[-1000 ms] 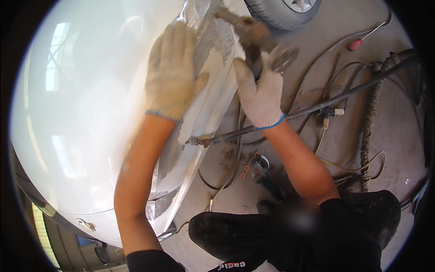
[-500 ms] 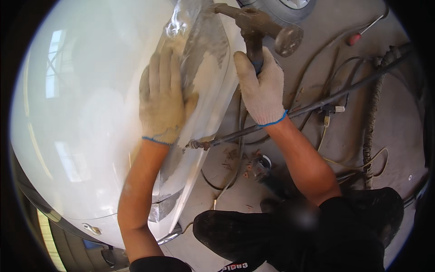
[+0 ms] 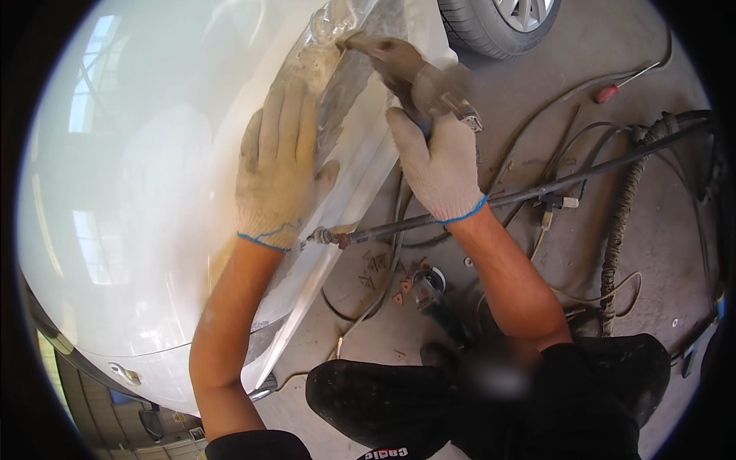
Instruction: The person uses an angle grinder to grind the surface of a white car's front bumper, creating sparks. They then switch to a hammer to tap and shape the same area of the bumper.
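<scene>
My left hand (image 3: 277,165), in a knitted glove with a blue cuff edge, lies flat with fingers stretched out on a white car panel (image 3: 146,253). Just beyond its fingertips is a bare, shiny metal patch (image 3: 333,31) with sanded, greyish edges. My right hand (image 3: 441,165), gloved alike, is wrapped round the handle of a hammer (image 3: 383,54). The narrow end of the hammer's head is at the bare metal and looks to touch it; motion blurs the other end.
A car wheel (image 3: 506,23) stands at the far right. A dark rod or hose (image 3: 537,192) crosses below my right wrist. On the floor are a red-handled screwdriver (image 3: 609,93), cables, a wrapped hose (image 3: 619,230) and an angle grinder (image 3: 437,303) beside small brown scraps (image 3: 399,297).
The hammer has swung down and left, bringing its narrow end to the bare metal. My left hand stays flat on the panel. The whole view has shifted slightly.
</scene>
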A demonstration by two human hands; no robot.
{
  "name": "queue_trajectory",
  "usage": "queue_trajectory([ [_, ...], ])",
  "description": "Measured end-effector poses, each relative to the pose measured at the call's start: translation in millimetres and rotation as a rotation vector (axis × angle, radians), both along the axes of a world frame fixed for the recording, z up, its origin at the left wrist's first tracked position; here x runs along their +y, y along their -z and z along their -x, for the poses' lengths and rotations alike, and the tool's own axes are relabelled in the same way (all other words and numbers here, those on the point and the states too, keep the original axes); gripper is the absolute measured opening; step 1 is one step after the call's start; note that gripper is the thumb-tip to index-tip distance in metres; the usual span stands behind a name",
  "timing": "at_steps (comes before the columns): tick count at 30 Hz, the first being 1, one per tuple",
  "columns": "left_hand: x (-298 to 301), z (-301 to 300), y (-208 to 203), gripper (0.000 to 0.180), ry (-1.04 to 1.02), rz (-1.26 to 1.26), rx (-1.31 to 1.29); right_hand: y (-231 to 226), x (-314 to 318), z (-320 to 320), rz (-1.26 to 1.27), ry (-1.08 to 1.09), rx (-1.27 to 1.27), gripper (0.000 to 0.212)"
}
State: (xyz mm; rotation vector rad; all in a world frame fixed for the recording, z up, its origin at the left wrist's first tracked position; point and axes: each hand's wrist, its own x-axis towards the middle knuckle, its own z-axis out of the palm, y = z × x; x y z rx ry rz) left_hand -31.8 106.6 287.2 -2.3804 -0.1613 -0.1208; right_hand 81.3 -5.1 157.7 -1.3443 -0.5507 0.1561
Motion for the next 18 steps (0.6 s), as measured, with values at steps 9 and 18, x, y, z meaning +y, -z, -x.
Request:
queue_trajectory([
  [9, 2.2, 10.8, 3.3, 0.092, 0.008, -0.025, -0.013, -6.9, 1.1, 6.4, 0.004, -0.06, 0.039, 0.036],
  [18, 0.1, 9.9, 5.7, 0.089, -0.002, -0.024, -0.013, 0.9, 4.6, 10.1, -0.014, -0.034, -0.003, 0.036],
])
